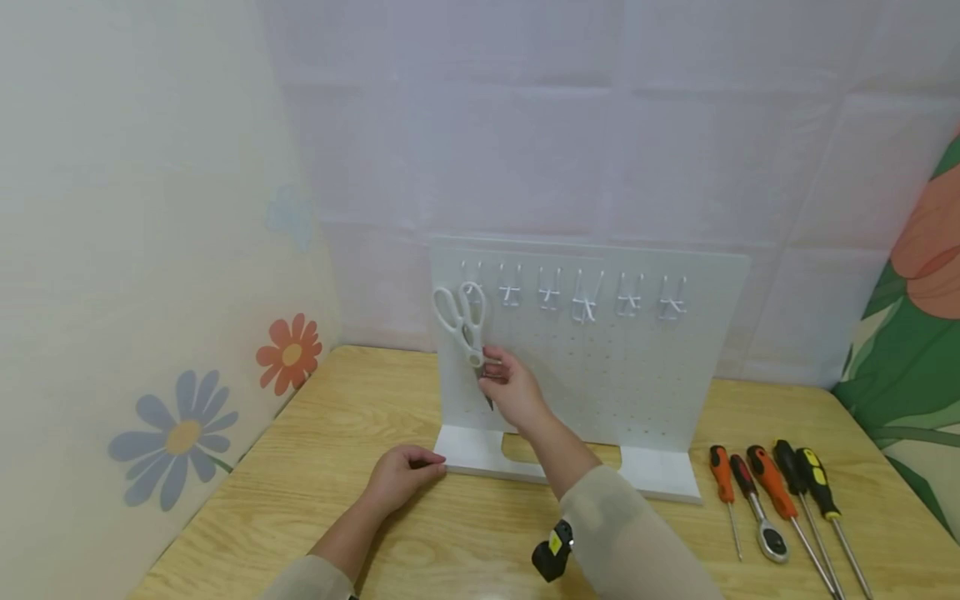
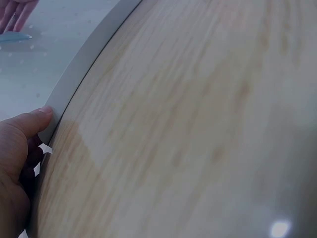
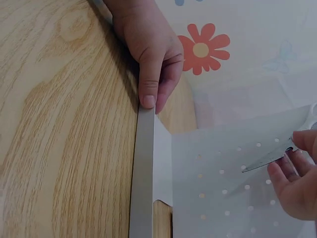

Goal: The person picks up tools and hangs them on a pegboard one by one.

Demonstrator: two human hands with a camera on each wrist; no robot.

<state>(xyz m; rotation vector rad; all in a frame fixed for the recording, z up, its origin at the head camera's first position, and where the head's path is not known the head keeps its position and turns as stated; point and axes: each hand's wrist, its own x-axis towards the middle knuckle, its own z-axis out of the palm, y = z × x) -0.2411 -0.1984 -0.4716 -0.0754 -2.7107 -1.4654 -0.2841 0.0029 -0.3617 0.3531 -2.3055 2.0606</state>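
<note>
White-handled scissors (image 1: 474,357) are in my right hand (image 1: 517,393), which pinches them near the pivot. Their handle loops point up and overlap the leftmost hook (image 1: 471,275) of the white pegboard (image 1: 585,367) in the head view. The blade (image 3: 262,162) slants down close in front of the holed panel. My left hand (image 1: 401,479) grips the front left corner of the board's white base (image 1: 468,450). Its thumb (image 2: 38,120) lies on the base's front edge, with the other fingers curled at the side.
More wire hooks (image 1: 549,292) line the board's top. On the right lie several screwdrivers (image 1: 771,482) and a ratchet wrench (image 1: 767,533). A black and yellow tape measure (image 1: 553,550) sits by my right sleeve. Walls stand behind and left of the wooden table (image 1: 315,442).
</note>
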